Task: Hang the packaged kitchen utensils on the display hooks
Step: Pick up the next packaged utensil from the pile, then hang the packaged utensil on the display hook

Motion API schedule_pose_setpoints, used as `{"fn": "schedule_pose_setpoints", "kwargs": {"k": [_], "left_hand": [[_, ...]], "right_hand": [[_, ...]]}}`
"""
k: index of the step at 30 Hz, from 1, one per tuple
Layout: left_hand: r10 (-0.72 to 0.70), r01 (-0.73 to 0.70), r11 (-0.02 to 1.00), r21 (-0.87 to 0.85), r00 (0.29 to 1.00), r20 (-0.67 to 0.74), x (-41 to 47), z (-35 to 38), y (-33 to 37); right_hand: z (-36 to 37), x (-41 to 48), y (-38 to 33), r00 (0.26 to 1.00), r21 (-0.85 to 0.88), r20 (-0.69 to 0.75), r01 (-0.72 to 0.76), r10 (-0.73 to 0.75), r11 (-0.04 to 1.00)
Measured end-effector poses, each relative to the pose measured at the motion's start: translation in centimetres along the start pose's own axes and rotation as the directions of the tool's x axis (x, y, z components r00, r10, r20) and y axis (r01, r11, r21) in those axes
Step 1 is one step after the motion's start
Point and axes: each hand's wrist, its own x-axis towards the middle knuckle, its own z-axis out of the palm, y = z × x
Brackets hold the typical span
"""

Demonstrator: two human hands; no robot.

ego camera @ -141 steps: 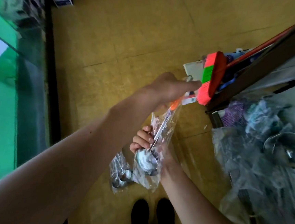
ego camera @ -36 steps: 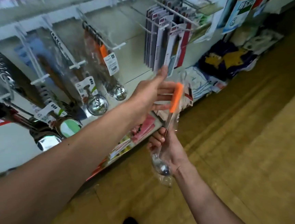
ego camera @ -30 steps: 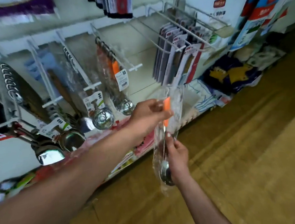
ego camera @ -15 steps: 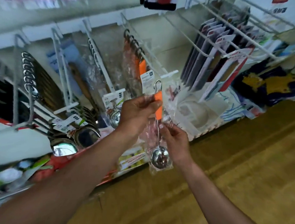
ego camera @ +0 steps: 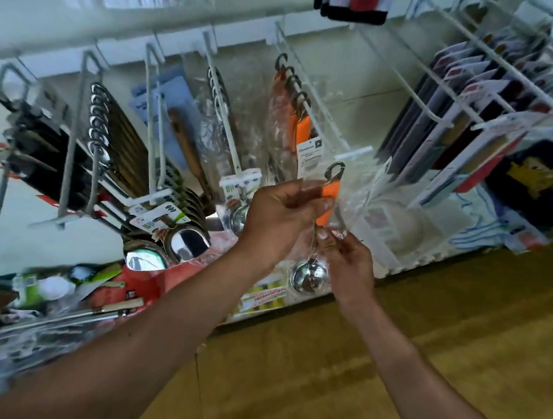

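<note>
- Left grip [ego camera: 279, 215] pinches the orange handle of the bagged ladle [ego camera: 329, 194]; right grip [ego camera: 350, 263] pinches the bag at the shaft, just above the bowl.
- Ladle's long axis is near upright: metal loop [ego camera: 334, 170] up, bowl down.
- Display hook [ego camera: 352, 152] tip lies just above-right of the left grip; the loop is near it, not yet on.
- Left grip is nearer and probably leads the threading.
</note>
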Motion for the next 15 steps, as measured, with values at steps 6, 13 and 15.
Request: {"fn": "schedule_pose_setpoints", "kwargs": {"k": [6, 13, 15], "left_hand": [[0.01, -0.01, 1.0, 0.0, 1.0, -0.019, 0.2, 0.1, 0.3], [-0.012, 0.012, 1.0, 0.007, 1.0, -0.026, 0.8, -0.2, 0.4], [-0.006, 0.006, 1.0, 0.014, 1.0, -0.025, 1.0, -0.2, 0.4]], "right_hand": [[0.0, 0.5, -0.1, 1.0, 0.016, 0.013, 0.017, -0.017, 1.0], [0.3, 1.1, -0.1, 1.0, 0.085, 0.02, -0.009, 0.007, 0.996], [0.4, 1.1, 0.0, 1.0, 0.09, 0.022, -0.008, 0.006, 0.996]]}}
